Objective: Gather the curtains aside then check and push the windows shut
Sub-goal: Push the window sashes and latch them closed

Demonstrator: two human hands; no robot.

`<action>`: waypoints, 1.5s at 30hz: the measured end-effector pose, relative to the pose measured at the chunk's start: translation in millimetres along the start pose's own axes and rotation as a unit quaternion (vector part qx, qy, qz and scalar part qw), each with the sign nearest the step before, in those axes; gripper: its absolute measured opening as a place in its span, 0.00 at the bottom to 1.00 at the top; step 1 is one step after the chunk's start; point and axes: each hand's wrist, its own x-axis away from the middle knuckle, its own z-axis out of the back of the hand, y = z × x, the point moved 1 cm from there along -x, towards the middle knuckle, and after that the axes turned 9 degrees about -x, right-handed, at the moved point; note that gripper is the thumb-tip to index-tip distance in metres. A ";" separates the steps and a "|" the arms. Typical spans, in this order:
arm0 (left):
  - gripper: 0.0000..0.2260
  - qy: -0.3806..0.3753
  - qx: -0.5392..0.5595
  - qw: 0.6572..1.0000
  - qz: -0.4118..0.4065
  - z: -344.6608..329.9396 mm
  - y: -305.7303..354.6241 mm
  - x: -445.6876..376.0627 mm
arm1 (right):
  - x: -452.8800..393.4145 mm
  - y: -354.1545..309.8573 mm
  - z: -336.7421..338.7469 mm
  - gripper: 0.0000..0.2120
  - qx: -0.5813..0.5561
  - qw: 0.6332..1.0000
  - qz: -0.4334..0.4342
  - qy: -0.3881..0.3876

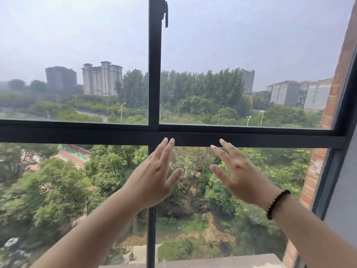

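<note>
1. Two hands are raised flat at the window [251, 55]: left hand [154, 176] and right hand [237, 176], fingers spread, nothing gripped.
2. Fingertips [172, 140] are seen at the dark crossbar [77, 134]; contact cannot be told.
3. A beaded bracelet [277, 204] is worn on the right wrist.

Hazy daylight; brick wall [340, 74] flanks trees [202, 88] outside.

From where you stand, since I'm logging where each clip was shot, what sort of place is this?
Probably an upper-floor room in a brick building, at a dark-framed window. Treetops lie far below, tower blocks stand on the skyline, and a brick wall edges the right side.
</note>
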 end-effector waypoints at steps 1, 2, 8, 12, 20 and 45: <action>0.35 0.005 -0.001 1.000 0.005 -2.1 2.4 -13.6 | -10.9 10.4 2.6 0.30 -0.002 1.000 0.006 0.002; 0.35 0.015 -0.003 1.000 0.007 -4.0 5.4 -25.7 | -20.3 20.1 4.7 0.30 -0.004 1.000 0.011 0.004; 0.34 0.044 -0.026 0.998 0.033 -17.3 16.0 -85.7 | -68.5 69.1 14.4 0.31 -0.010 0.999 0.050 0.014; 0.33 0.038 -0.052 0.996 0.054 -28.7 13.2 -115.0 | -93.3 92.4 14.5 0.33 -0.020 0.997 0.076 0.017; 0.30 0.039 -0.118 0.988 0.097 -34.1 -7.4 -160.6 | -137.7 119.9 4.6 0.31 -0.041 0.994 0.100 0.017; 0.32 0.182 -0.226 0.947 0.135 10.4 -106.9 -334.2 | -379.7 107.5 53.0 0.32 -0.019 0.944 0.278 0.178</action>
